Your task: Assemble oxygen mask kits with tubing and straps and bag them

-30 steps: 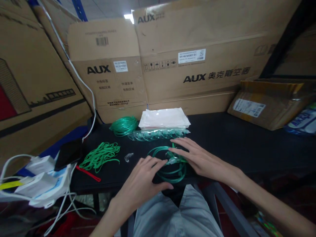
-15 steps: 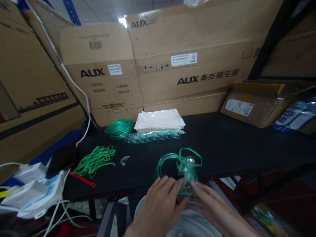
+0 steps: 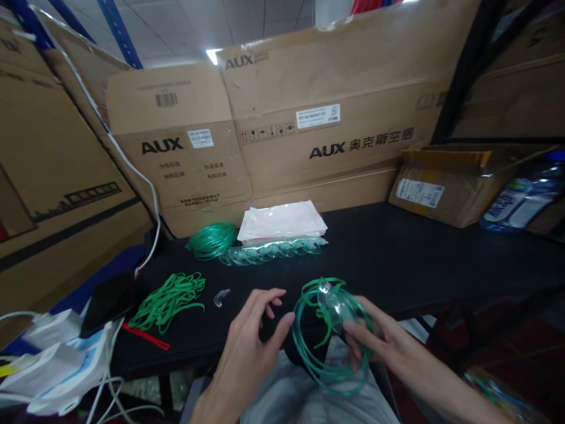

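Observation:
My right hand (image 3: 366, 333) grips a clear oxygen mask (image 3: 334, 303) together with a loose coil of green tubing (image 3: 304, 347), over my lap at the table's front edge. A green elastic strap (image 3: 324, 321) hangs from the mask. My left hand (image 3: 256, 330) is just left of the coil, apart from it, with thumb and fingers spread and nothing held. Ahead on the table lie a row of clear nested masks (image 3: 273, 250), a stack of white pouches (image 3: 282, 221) and another coil of green tubing (image 3: 212, 240).
A pile of green straps (image 3: 170, 300) and a small clear plastic piece (image 3: 221, 297) lie to the left. Beyond them are a red strip (image 3: 148, 337), a black phone (image 3: 108, 303) and white chargers with cables (image 3: 66, 353). At right stand a cardboard box (image 3: 424, 191) and a bottle pack (image 3: 521, 197).
My left hand has let go of the mask and tubing and moved left, its fingers opening. My right hand now holds the mask with the coil, which has spread wider.

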Available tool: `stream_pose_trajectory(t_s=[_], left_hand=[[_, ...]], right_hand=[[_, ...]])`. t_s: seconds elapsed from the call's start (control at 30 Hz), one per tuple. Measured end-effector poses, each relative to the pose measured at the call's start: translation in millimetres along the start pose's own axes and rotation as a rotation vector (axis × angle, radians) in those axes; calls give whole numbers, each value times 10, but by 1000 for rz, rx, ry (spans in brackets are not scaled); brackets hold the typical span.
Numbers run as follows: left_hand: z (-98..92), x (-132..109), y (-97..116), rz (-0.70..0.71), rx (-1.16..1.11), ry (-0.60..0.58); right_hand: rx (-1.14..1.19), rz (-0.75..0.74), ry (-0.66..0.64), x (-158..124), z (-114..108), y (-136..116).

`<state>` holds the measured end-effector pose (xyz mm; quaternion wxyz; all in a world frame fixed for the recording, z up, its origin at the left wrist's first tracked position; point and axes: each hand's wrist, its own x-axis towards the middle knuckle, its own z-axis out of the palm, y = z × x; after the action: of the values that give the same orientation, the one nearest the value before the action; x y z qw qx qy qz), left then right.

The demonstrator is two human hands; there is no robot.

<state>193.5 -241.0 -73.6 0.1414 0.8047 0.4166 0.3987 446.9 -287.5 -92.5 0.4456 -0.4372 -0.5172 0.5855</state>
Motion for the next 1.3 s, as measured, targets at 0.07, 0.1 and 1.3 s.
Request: stream_pose_trajectory(t_s=[0.07,0.1,1.3], left_hand=[[-26,121,-37,-8,10,2],[-34,196,-42,-1,17,3],[1132,2756,-100,-453,509,-347]], right_hand=[[-110,-79,37,89,-87,-33],[-146,-97,52,136,-131,-45],[-21,-76,86,561,-686,-133]])
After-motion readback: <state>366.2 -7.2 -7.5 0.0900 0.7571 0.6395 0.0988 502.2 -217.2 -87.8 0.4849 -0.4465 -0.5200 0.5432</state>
